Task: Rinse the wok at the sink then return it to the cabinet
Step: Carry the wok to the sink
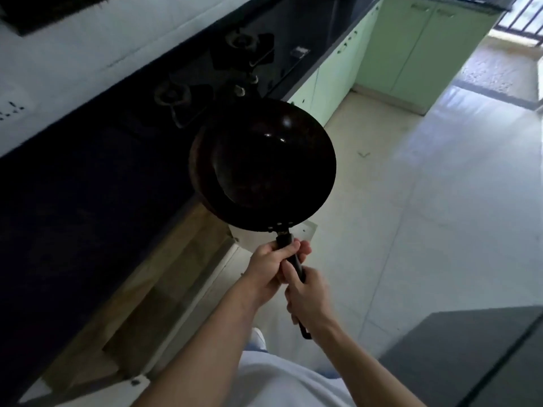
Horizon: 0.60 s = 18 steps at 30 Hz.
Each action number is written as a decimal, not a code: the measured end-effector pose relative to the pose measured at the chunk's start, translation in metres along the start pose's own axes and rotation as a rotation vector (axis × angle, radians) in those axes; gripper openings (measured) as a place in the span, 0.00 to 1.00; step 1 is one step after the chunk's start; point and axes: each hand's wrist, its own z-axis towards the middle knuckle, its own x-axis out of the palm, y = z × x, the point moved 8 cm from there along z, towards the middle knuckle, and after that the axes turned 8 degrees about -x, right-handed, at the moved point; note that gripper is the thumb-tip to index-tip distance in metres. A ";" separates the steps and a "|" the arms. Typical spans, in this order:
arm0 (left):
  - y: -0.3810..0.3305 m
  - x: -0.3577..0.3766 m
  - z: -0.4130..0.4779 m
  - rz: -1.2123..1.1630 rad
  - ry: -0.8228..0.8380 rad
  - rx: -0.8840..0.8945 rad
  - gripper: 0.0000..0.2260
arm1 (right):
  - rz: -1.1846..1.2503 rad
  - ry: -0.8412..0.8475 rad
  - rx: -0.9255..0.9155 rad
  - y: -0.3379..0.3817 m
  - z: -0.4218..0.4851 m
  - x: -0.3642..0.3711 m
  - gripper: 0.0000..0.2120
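Over the dark bench (88, 177) edge, a round, glossy black wok (264, 165) hangs tilted, its bowl facing up. Left hand (270, 267) and right hand (308, 299) both curl round its slim black handle (285, 240). Pale tiled floor (426, 230) lies open rightward; an open wooden cabinet (141, 295) sits below.

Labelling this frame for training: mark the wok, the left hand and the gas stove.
wok (273, 171): head view, middle of its dark inner bowl.
left hand (271, 265): head view, back of the hand.
gas stove (223, 66): head view, dark top between its burners.
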 end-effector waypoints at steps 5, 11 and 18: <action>-0.012 0.022 0.029 0.009 0.101 -0.058 0.05 | -0.095 -0.146 0.003 0.007 0.016 -0.021 0.20; -0.007 0.059 0.065 0.059 0.175 -0.143 0.08 | -0.150 -0.265 0.041 -0.001 0.036 -0.058 0.24; -0.009 0.113 0.120 0.164 0.198 -0.169 0.13 | -0.071 -0.320 0.063 -0.010 0.079 -0.109 0.21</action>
